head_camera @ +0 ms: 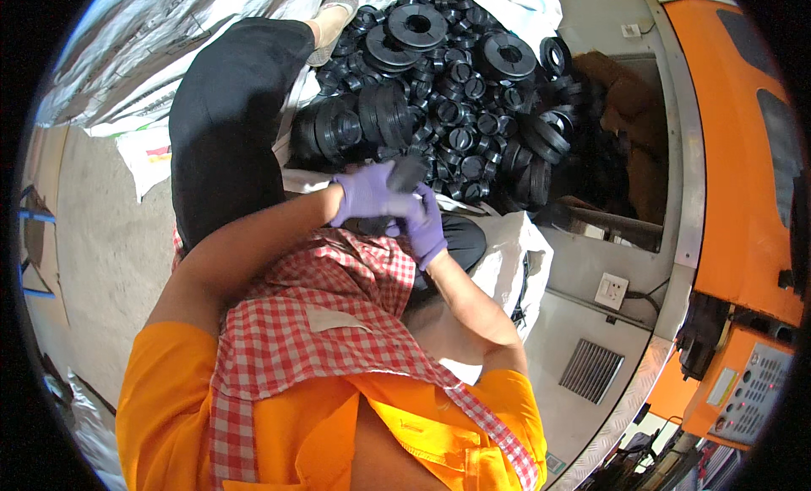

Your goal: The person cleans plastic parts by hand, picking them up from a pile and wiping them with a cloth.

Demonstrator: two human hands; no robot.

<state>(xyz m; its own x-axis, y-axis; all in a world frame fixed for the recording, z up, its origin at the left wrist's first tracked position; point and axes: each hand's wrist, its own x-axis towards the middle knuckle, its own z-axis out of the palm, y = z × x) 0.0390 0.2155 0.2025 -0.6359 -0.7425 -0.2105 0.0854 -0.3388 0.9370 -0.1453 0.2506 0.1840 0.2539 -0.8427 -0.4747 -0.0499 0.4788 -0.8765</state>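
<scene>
Both my hands wear purple gloves and meet above my lap, just below a heap of black plastic parts [461, 138]. My left hand [367, 190] is on the left, with a blurred dark piece [407, 173] at its fingers. My right hand [424, 228] comes from the right, its fingers against the left hand. Another dark piece [372, 225] shows beneath the hands. Motion blur hides which fingers grip what. Large black plastic spools [509, 55] lie on and beside the heap, among many small round black parts.
White woven sacks [190, 41] lie at the upper left and under the heap. To the right stand a machine with an orange housing [716, 111], a grey panel with a power socket [611, 291] and a dark opening [646, 130]. My bent leg [225, 124] borders the heap.
</scene>
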